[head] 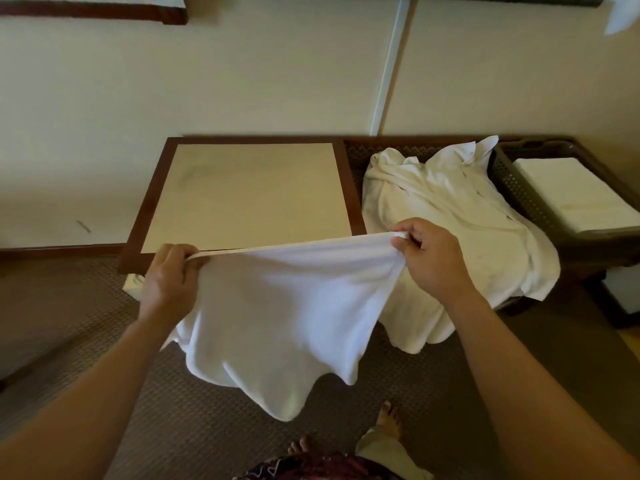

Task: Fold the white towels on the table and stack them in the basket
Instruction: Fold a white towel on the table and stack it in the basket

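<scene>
White towel [277,306] hangs in the air in front of the worktop [249,195], stretched by its top edge between the two hands, with its lower part drooping loose toward the carpet. The left hand [169,275] pinches one end of that edge, its fingers [180,252] curled round the cloth; the right hand [433,258] pinches the other end in the same way. The towel is not yet folded, and the light panel of the worktop lies just behind it, ready to take it.

To the right, a heap of unfolded towels [460,230] sprawls over the worktop and hangs over its front edge. Further right stands the basket [512,181], holding a flat stack of folded towels [571,192].

Judging by this, the task is partly done: some towels are already stacked, one is in hand, and the heap remains to be folded.
</scene>
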### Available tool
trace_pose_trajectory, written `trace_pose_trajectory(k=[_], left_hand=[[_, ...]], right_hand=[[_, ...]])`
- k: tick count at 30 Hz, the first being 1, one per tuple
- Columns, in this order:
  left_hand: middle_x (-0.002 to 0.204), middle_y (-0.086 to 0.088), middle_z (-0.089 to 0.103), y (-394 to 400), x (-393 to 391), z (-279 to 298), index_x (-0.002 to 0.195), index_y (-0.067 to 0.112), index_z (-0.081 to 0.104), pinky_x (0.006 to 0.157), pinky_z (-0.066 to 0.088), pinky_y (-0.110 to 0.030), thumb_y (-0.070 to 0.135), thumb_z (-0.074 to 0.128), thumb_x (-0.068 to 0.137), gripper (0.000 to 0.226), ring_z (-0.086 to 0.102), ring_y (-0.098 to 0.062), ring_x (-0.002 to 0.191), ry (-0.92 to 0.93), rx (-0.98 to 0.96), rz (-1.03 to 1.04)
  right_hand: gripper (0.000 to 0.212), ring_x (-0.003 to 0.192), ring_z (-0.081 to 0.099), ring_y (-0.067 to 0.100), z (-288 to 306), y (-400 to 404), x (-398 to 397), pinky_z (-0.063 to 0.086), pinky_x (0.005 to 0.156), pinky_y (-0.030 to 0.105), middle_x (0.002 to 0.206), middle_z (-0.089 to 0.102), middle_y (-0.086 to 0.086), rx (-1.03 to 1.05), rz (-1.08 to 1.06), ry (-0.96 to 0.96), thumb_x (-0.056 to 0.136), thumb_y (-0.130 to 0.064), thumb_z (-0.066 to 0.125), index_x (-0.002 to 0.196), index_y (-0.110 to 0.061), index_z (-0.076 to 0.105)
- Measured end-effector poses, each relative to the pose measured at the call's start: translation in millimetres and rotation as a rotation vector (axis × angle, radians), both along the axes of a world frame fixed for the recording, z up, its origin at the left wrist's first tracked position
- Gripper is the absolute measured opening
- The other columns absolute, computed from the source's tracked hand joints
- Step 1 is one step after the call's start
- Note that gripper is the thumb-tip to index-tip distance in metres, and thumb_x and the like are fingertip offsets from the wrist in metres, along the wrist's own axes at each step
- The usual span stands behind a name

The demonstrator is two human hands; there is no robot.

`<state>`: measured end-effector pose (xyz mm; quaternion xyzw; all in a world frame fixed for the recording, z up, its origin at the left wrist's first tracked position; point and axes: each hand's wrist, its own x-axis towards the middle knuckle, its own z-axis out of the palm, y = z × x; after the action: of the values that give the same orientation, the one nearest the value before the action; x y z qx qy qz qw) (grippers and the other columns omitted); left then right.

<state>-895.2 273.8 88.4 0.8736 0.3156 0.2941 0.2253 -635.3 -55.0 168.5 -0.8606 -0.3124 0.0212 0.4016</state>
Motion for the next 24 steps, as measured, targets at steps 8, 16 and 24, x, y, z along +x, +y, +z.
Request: trace_pose_trajectory(k=[8,16,24], left_hand=[[0.106,-0.012,0.059,4,1,28,0.102,0.003,0.07,0.076,0.047,-0.04,0.009,0.061,0.1,0.011,0.058,-0.031,0.092,0.032,0.12,-0.06],[0.102,-0.006,0.056,16,-27,-6,0.107,0.004,0.073,0.084,0.052,-0.047,0.004,0.059,0.1,0.016,0.061,-0.029,0.09,0.223,0.016,-0.107],[0.101,-0.005,0.065,4,-14,-14,0.104,0.014,0.069,0.074,0.054,-0.047,0.028,0.055,0.104,0.02,0.064,-0.031,0.087,0.285,-0.004,-0.039]], right_hand=[[0.009,0.076,0.06,0.004,-48,12,-29,0.043,0.066,0.014,0.089,0.066,-0.006,0.112,-0.122,0.423,0.099,-0.011,0.062,0.102,-0.018,0.066],[0.011,0.08,0.064,-0.003,-72,12,-46,0.05,0.076,0.012,0.09,0.072,-0.006,0.436,-0.227,0.569,0.098,-0.009,0.067,0.103,-0.017,0.072],[0.01,0.085,0.061,-0.007,-71,24,-44,0.045,0.075,0.006,0.094,0.068,-0.012,0.519,-0.412,0.407,0.102,-0.015,0.061,0.101,-0.023,0.066]])
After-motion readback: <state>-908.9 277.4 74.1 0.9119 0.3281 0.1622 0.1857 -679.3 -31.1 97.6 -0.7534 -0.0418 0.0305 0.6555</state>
